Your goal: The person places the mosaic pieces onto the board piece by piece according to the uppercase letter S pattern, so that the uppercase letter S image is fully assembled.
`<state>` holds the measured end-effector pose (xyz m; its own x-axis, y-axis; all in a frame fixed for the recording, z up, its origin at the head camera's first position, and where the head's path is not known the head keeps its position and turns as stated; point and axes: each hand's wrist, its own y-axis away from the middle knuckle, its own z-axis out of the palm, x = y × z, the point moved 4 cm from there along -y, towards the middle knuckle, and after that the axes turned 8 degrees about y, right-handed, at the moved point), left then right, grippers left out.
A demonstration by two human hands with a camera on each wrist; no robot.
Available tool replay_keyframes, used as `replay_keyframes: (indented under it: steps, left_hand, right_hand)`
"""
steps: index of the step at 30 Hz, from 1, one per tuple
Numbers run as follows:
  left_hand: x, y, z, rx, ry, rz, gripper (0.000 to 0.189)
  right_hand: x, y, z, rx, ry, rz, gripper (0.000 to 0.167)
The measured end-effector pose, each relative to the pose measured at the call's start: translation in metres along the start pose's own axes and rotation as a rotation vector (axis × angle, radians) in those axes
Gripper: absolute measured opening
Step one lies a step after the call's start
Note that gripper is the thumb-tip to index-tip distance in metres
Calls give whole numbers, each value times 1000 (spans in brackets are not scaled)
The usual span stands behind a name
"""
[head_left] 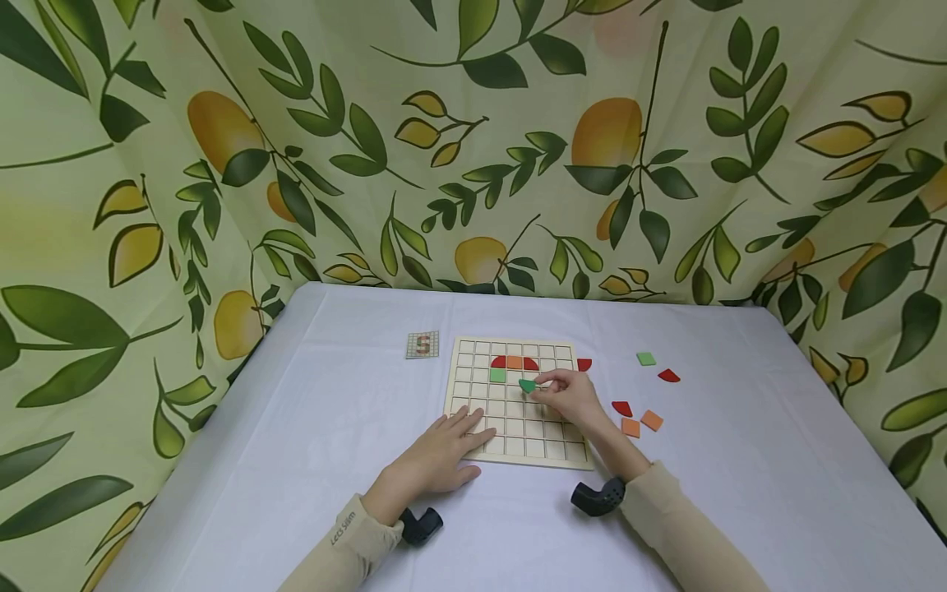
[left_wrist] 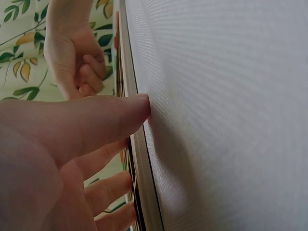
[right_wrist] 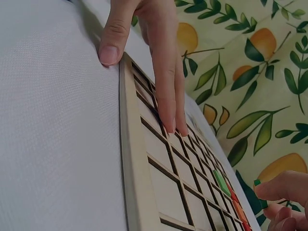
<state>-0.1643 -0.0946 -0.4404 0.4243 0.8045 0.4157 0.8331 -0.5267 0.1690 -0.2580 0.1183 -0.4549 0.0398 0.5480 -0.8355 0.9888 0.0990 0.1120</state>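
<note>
A wooden grid board (head_left: 510,448) lies on the table. My left hand (head_left: 441,454) rests at its near left corner, fingers spread over the squares and thumb by the near edge. Between thumb and fingertips, my right hand (head_left: 571,396) pinches a dark green rounded-edge piece (head_left: 527,385) over the middle of the board. In the right wrist view that green piece (right_wrist: 260,193) shows edge-on, raised over the grid. Set in the board's upper squares are an orange square (head_left: 515,362), a red curved piece (head_left: 499,362) on either side of it, and a light green square (head_left: 498,376).
Beyond the board's left corner lies a small patterned card (head_left: 422,345). A red piece (head_left: 584,364) sits at the board's right edge. Farther right are a green square (head_left: 647,359), red quarter-round pieces (head_left: 669,376) and orange squares (head_left: 652,420). A patterned curtain (head_left: 473,164) hangs behind.
</note>
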Motion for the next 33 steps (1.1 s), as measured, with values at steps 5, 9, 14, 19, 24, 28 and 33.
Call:
replay_keyframes:
  steps: [5, 9, 14, 19, 24, 28, 33]
  left_hand:
    - [0, 0, 0, -4, 3, -3, 54]
    - [0, 0, 1, -3, -3, 0, 55]
    - [0, 0, 1, -1, -9, 4, 55]
    - [-1, 0, 1, -2, -11, 7, 55]
    - [-1, 0, 1, -2, -5, 8, 55]
    - [-1, 0, 1, 1, -10, 11, 55]
    - [0, 0, 0, 4, -21, 18, 55]
  right_hand:
    - [0, -1, 6, 0, 1, -10, 27]
    - [-1, -1, 10, -10, -22, -16, 26]
    - [-2, -2, 15, -23, -32, -16, 27]
    - [-2, -4, 19, -19, -18, -18, 27]
    - [-3, -7, 22, -16, 4, -20, 26]
    - [-4, -9, 25, -5, 20, -26, 25]
    - [-6, -11, 30, -16, 17, -25, 25]
